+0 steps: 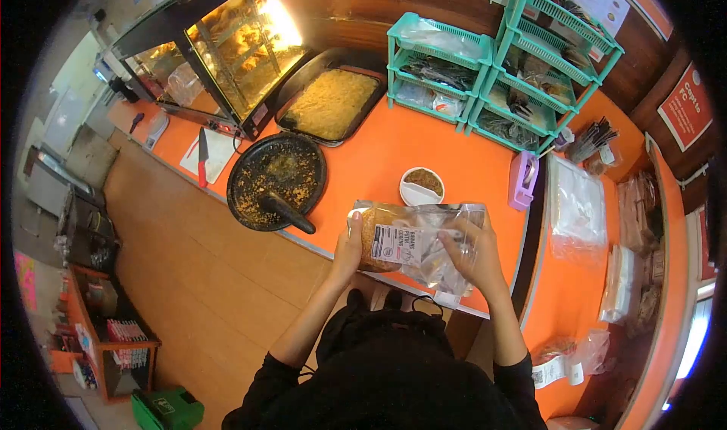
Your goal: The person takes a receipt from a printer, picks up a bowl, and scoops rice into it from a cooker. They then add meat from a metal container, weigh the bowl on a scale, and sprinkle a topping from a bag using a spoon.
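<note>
Both hands hold a clear plastic pouch (396,246) sideways above the front of the orange counter. Brown crumbly food fills its left end, and a white printed label reads "bawang putih goreng". My left hand (348,250) grips the filled end, thumb on top. My right hand (475,254) is closed around the slack, transparent end, thumb across the film; its other fingers are partly hidden behind it. Just beyond the pouch sits a small white bowl (421,197) with brown food inside. To the left lies a dark stone mortar (257,161), its pestle (286,212) resting in it.
A tray of yellow food (330,104) sits beside a lit glass warming cabinet (231,51). A red-handled knife (202,157) lies on a white board at left. Green tiered racks (439,59), a purple tape dispenser (522,180) and plastic bags (577,199) occupy the right side.
</note>
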